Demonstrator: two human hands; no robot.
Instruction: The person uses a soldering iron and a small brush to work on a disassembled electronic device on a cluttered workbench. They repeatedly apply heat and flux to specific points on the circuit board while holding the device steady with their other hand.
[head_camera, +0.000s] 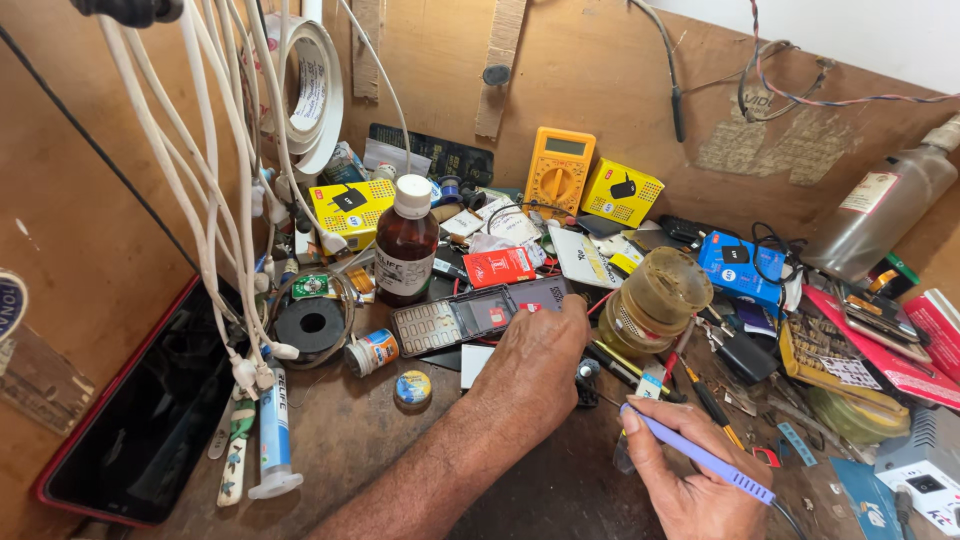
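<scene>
1. The left hand reaches forward over the desk, its fingers curled down onto the right end of an opened phone; whether they pinch it or only press on it cannot be told.
2. The opened phone lies flat near the middle of the desk, its keypad side to the left and its dark inner board to the right, under the fingertips.
3. The right hand sits lower right, fingers closed around a purple-handled tool held like a pen, its tip end pointing up-left toward the left hand.
4. Just right of the left hand stands a murky, yellowed plastic jar, with screwdrivers and small tools scattered beside it.
5. Behind the phone stands a brown bottle with a white cap; a small red box lies just right of it.
6. Left of the phone lie a black round spool, a small tube-shaped container and a little round tin.
7. Farther back, a yellow multimeter leans on the wooden wall, with yellow boxes on either side.
8. At the left, white cables hang down, and a red-edged tablet leans against the wall.
</scene>
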